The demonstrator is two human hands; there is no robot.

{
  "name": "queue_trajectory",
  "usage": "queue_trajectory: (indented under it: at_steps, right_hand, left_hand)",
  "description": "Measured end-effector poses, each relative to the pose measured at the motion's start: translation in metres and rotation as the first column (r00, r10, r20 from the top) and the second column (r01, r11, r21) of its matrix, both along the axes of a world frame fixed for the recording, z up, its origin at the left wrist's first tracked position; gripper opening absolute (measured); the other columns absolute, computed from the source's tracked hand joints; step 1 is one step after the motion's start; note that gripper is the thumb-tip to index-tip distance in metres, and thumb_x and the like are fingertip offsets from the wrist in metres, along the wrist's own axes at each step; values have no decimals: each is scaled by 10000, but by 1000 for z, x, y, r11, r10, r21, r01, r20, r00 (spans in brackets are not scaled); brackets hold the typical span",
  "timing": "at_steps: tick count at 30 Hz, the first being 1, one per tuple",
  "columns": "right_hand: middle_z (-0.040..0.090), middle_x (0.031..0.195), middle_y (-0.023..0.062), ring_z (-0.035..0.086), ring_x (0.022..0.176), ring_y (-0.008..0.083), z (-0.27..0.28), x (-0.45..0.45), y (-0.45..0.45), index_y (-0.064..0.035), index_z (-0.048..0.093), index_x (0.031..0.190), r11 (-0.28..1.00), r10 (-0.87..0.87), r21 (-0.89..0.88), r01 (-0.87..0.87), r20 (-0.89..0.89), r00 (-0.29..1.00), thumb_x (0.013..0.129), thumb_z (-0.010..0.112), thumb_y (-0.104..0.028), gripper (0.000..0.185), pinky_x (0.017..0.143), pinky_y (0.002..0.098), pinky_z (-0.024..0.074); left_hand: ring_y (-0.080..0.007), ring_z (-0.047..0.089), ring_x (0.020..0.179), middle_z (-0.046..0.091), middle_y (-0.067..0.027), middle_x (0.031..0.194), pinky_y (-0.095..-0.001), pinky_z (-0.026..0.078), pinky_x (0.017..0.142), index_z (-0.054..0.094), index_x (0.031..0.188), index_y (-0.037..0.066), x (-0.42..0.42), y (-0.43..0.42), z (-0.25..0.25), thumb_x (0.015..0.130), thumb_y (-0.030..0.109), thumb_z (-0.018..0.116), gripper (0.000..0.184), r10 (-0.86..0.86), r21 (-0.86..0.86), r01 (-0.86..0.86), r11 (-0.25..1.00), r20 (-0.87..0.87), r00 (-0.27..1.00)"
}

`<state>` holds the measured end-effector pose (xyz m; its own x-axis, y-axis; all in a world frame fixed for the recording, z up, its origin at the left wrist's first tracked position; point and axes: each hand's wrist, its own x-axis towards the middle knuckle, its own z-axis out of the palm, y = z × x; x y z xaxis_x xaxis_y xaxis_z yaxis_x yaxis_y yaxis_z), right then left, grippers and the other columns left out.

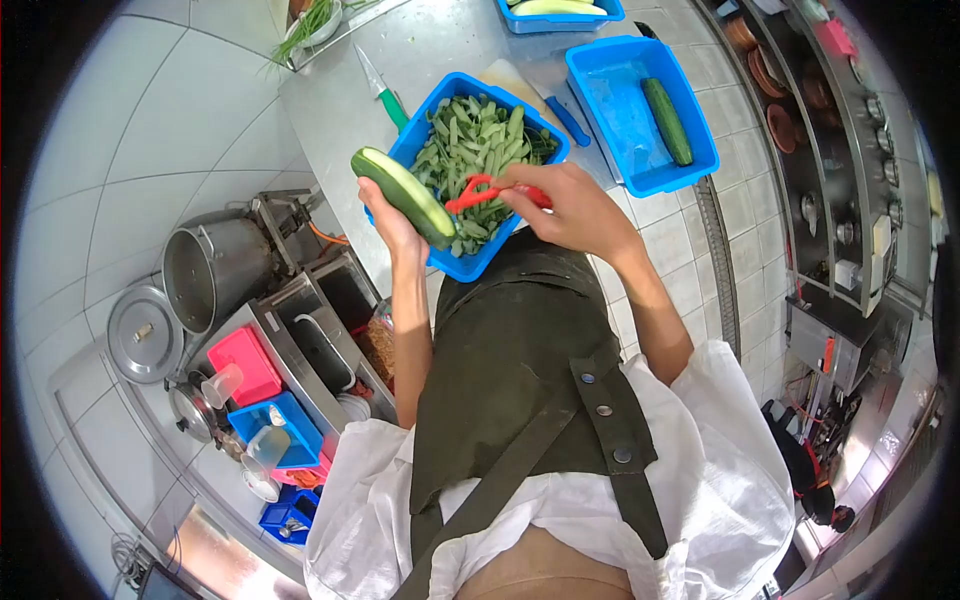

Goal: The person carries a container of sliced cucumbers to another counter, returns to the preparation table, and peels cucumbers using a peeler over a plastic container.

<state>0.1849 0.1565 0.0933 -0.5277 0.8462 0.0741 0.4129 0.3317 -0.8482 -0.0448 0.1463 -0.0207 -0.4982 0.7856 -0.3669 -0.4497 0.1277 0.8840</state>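
My left hand is closed around a partly peeled cucumber, tilted over a blue tub. Pale stripes show along the cucumber where skin is gone. In my right hand is a red peeler, its head beside the cucumber's near end; whether it touches I cannot tell. Beneath both hands, the blue tub holds a heap of green peelings. To its right, a second blue tub contains one dark green unpeeled cucumber.
A green-handled knife lies left of the peelings tub on the metal table. A blue-handled utensil rests between the tubs. Another blue tub with pale peeled pieces stands at the back. A large pot stands at left; shelves line the right.
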Motion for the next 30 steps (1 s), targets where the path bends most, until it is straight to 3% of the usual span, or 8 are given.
queue_trajectory:
  at_steps: [3, 5, 11, 12, 16, 19, 21, 30]
  right_hand:
    - [620, 700, 182, 605, 647, 386, 6, -3, 2, -39, 668, 1000, 992, -108, -76, 105, -29, 994, 925, 625, -196, 179, 590, 437, 445]
    - [638, 719, 164, 594, 591, 266, -6, -23, 10, -25, 677, 1055, 983, -167, -91, 156, -121, 979, 949, 616, -170, 190, 571, 360, 441]
    - [604, 672, 159, 544, 548, 264, -49, -69, 25, -27, 669, 1049, 976, -213, -15, 219, -307, 928, 946, 613, -171, 185, 553, 361, 420]
    - [627, 699, 186, 624, 657, 379, -32, -59, 22, -39, 662, 1014, 985, -167, -64, 158, -197, 966, 933, 593, -180, 177, 599, 436, 463]
    - [625, 695, 184, 624, 645, 378, -3, -5, 4, -36, 663, 1017, 979, 171, -127, -158, 107, 979, 931, 600, -184, 182, 597, 429, 463]
    - [617, 684, 183, 623, 629, 370, 5, -5, -2, -44, 669, 1026, 988, -76, -140, 70, -34, 997, 929, 608, -187, 183, 585, 418, 464]
    - [614, 676, 182, 622, 611, 356, -2, -27, 12, -58, 674, 1047, 957, -263, -154, 247, -93, 960, 927, 616, -188, 186, 565, 409, 460]
    - [626, 698, 186, 625, 632, 374, -9, -4, -20, -50, 660, 1011, 989, -129, -75, 125, -56, 990, 932, 607, -195, 173, 557, 413, 459]
  left_hand:
    - [-192, 631, 809, 624, -74, 921, -336, 539, 686, 523, 1193, 92, -4, -6, 13, 1030, 595, 326, 565, -171, 119, 147, 982, 234, 957]
    - [-195, 632, 759, 630, -74, 873, -328, 537, 641, 541, 1193, 95, 1, -8, 13, 1029, 597, 318, 573, -193, 91, 179, 980, 188, 963]
    - [-176, 617, 926, 606, -57, 1099, -339, 531, 798, 493, 1328, 93, 26, -10, 2, 1039, 558, 353, 564, -130, 186, 126, 975, 13, 991]
    - [-172, 597, 991, 582, -58, 1136, -355, 515, 866, 489, 1328, 91, 24, -13, 4, 1041, 554, 354, 561, -179, 186, 174, 967, 8, 984]
    - [-170, 614, 930, 588, -56, 1075, -354, 530, 792, 498, 1300, 95, 11, -16, 4, 1041, 554, 350, 547, -36, 28, 37, 999, -27, 999]
    - [-180, 627, 857, 594, -59, 1057, -347, 541, 718, 494, 1292, 95, -3, -14, -6, 1041, 555, 347, 544, -68, 75, 64, 995, 50, 996]
    - [-173, 597, 980, 556, -68, 1135, -360, 524, 839, 410, 1339, 130, 1, -17, 5, 1061, 500, 341, 468, -156, 131, 137, 982, 145, 977]
    - [-231, 608, 984, 606, -69, 1100, -398, 515, 870, 519, 1220, 73, 0, -6, -1, 1044, 536, 367, 518, 124, 2, -124, 992, 12, 992]
